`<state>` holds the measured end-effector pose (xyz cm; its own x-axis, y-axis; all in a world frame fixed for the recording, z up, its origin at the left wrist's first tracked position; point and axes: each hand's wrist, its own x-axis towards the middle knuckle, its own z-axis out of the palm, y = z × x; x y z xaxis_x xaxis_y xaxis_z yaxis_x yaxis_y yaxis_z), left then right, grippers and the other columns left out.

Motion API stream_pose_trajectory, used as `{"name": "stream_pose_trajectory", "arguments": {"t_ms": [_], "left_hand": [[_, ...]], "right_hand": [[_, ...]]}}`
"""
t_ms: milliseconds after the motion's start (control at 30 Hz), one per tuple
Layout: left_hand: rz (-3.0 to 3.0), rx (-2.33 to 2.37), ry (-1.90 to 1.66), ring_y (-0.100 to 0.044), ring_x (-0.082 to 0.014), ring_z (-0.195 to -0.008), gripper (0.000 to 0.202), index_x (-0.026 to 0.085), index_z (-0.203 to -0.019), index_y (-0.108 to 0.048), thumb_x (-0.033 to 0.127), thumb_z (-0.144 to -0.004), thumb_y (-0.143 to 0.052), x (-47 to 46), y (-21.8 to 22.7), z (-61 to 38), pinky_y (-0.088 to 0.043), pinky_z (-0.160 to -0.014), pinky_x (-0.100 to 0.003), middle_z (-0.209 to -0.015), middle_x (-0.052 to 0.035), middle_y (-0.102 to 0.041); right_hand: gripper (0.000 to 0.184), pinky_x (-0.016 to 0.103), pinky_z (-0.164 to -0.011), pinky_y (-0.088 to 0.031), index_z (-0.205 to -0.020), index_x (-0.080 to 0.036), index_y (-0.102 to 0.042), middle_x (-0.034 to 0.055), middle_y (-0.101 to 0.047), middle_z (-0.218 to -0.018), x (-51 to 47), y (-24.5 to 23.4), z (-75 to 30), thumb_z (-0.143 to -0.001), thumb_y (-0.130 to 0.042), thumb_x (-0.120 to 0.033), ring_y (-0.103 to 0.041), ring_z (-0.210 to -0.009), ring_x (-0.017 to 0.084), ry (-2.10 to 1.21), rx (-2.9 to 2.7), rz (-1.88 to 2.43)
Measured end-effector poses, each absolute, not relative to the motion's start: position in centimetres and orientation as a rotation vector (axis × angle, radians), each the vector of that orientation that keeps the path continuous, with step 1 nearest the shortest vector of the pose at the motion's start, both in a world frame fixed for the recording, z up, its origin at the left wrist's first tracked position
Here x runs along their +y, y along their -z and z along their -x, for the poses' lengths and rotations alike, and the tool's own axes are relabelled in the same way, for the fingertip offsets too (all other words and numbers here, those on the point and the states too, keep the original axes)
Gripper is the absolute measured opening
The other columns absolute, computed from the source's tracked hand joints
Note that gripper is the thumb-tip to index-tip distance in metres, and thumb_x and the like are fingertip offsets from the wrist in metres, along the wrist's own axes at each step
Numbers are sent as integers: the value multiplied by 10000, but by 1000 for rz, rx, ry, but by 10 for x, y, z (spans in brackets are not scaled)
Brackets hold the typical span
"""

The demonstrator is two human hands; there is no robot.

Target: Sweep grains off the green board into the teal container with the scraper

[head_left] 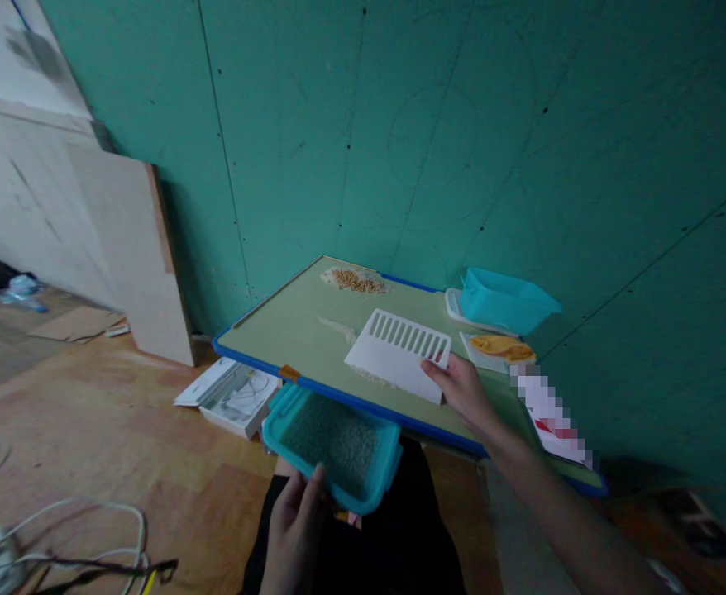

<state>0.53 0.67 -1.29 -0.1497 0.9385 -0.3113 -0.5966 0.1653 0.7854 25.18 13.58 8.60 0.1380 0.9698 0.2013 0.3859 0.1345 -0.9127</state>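
Observation:
My right hand [459, 387] grips the right end of a white slotted scraper [394, 355], a flat plate with a row of slots along its far edge. Its near edge rests on the tabletop [269, 326], against a thin line of pale grains [379, 378]. Below the table's front edge, my left hand [301, 504] grips the near rim of a turquoise plastic tub [372, 496]. Fine grains [331, 438] cover the tub's bottom. A pale streak of grains [338, 327] lies left of the scraper.
Yellow-brown beans [356, 281] lie heaped at the table's far left. Another turquoise tub [505, 299] stands at the back right, near a yellow-brown item [503, 347] on white. An open white box [239, 397] sits on the floor; cables [108, 529] run at lower left. Behind is a green wall [437, 132].

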Motion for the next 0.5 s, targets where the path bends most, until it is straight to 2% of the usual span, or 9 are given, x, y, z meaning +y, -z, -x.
{"name": "stream_pose_trajectory", "arguments": {"t_ms": [167, 300, 433, 500], "left_hand": [[-405, 1008, -1450, -654, -199, -825, 348, 180, -929, -711, 415, -695, -815, 9, 8, -11, -534, -749, -284, -890, -36, -716], [-392, 1003, -1456, -631, -171, -717, 312, 179, -842, -710, 435, -695, -810, 9, 7, -16, -531, -708, -270, -753, -8, -681], [-363, 1014, -1478, -657, -206, -843, 310, 191, -862, -723, 414, -675, -830, 7, 5, -17, -528, -800, -289, -847, -29, -720], [-313, 996, -1479, -655, -199, -838, 328, 198, -859, -729, 416, -646, -850, 7, 1, -15, -533, -795, -285, -851, -24, -726]], "right_hand": [[373, 347, -669, -497, -875, -165, -677, 91, -745, -885, 142, -85, -238, -730, -682, -509, -666, -783, 259, -743, -1442, 1426], [357, 338, -660, -503, -889, -167, -672, 93, -743, -894, 147, -79, -229, -740, -681, -492, -668, -790, 254, -731, -1442, 1428], [383, 341, -684, -514, -907, -165, -673, 94, -743, -915, 151, -78, -220, -730, -704, -503, -673, -808, 252, -809, -1418, 1358], [415, 344, -677, -517, -899, -161, -673, 92, -744, -900, 147, -83, -223, -714, -721, -530, -676, -797, 257, -854, -1372, 1347]]}}
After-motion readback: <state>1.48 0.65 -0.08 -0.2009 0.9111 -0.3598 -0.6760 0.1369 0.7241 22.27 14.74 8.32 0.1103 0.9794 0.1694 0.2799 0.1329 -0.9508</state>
